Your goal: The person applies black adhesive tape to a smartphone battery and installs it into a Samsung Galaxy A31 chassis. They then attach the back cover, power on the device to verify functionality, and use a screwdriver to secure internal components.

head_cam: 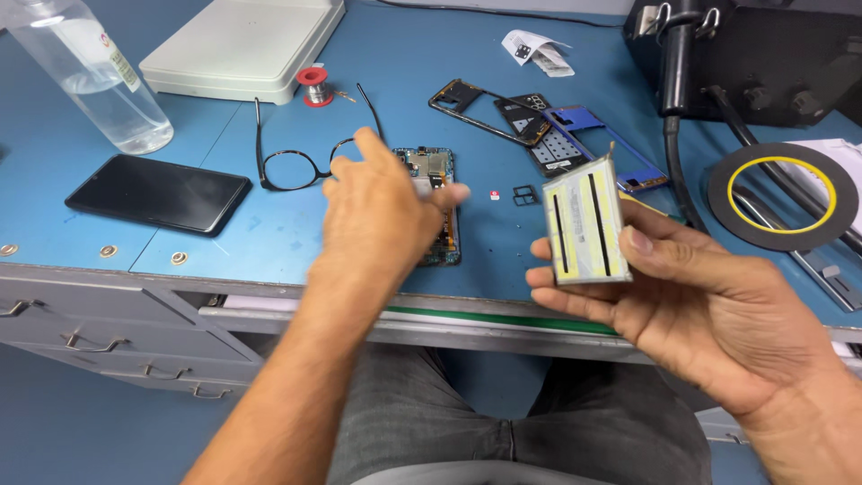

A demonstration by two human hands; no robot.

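— What lies on the blue counter [269, 224], from the left?

— A clear bottle [90, 76], a dark phone [157, 193], a white flat box [238, 40], a small red spool [312, 85] and black glasses [296, 166]. Grey drawers [108, 328] hang below the edge.

— And the hands?

— The left hand [382, 211] hovers over the opened phone body [440, 211], fingers loose, grip released. The right hand [691, 305] holds a flat battery [585, 220] upright above the counter's front edge. Behind it lie phone frames [539, 121] and a black tape roll [781, 196].
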